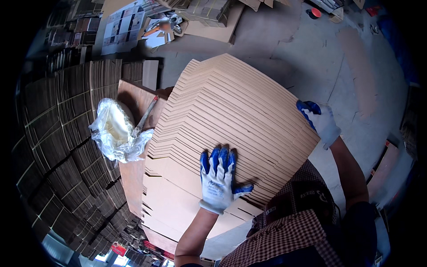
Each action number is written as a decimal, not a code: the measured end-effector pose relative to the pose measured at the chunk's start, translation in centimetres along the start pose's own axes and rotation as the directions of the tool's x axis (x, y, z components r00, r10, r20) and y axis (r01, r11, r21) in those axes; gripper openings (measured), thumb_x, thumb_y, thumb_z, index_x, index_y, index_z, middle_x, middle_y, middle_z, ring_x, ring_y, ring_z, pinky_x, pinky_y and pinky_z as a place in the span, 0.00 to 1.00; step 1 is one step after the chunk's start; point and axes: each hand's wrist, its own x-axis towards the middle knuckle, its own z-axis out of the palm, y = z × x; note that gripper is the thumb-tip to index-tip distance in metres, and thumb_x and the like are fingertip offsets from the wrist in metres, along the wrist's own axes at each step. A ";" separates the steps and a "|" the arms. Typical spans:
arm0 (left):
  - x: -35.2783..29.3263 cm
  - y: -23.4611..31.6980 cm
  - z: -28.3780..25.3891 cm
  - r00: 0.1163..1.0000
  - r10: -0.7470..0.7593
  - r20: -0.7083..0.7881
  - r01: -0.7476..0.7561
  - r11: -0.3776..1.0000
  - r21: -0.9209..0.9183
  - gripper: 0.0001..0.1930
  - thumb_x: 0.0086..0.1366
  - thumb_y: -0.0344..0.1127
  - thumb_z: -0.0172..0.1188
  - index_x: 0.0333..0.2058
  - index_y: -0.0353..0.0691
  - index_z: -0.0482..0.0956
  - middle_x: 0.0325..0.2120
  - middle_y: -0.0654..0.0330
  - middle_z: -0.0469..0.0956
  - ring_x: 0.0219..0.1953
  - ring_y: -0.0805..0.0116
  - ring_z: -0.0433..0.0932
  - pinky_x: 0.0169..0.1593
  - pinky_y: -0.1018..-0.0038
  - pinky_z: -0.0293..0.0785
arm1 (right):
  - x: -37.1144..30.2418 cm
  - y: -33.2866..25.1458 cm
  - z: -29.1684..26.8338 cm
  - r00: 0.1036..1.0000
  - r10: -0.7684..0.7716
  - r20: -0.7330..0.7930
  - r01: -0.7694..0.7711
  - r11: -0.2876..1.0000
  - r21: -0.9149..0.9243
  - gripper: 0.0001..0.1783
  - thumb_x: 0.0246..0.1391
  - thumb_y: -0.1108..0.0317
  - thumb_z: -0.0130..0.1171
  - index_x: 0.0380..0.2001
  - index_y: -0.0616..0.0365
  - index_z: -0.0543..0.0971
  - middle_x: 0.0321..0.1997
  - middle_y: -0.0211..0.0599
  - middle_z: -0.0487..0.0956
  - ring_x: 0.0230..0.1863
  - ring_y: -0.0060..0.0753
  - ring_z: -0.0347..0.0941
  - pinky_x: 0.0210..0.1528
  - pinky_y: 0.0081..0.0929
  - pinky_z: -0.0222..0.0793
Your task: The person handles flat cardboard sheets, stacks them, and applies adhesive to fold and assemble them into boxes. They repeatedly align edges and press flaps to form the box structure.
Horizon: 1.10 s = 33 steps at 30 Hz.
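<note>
A fanned stack of brown cardboard sheets [249,102] fills the middle, with staggered edges running across it like steps. My left hand [219,180], in a white work glove with blue-coated fingers, lies flat on the near part of the fan, fingers stretched and thumb out to the right. At the right edge of the stack, my right hand [321,121], gloved the same way, has its fingers curled against the sheets. Its fingertips are partly hidden.
Left of the stack, a plastic-lined bowl of pale paste [116,122] sits on a wooden board [133,178], with a brush [146,116] leaning across its rim. Strapped cardboard bundles [73,104] are piled along the left. More flat cardboard [208,12] and a red-and-black round object [314,13] lie beyond.
</note>
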 end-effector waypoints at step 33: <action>18.6 5.1 0.1 0.946 0.255 0.201 -0.272 0.960 0.061 0.56 0.55 0.77 0.52 0.70 0.38 0.54 0.73 0.50 0.45 0.76 0.49 0.38 0.75 0.47 0.29 | 5.2 0.4 -0.6 0.876 -0.080 0.475 -0.095 0.938 0.333 0.22 0.67 0.54 0.53 0.36 0.64 0.84 0.33 0.41 0.84 0.31 0.29 0.80 0.36 0.25 0.76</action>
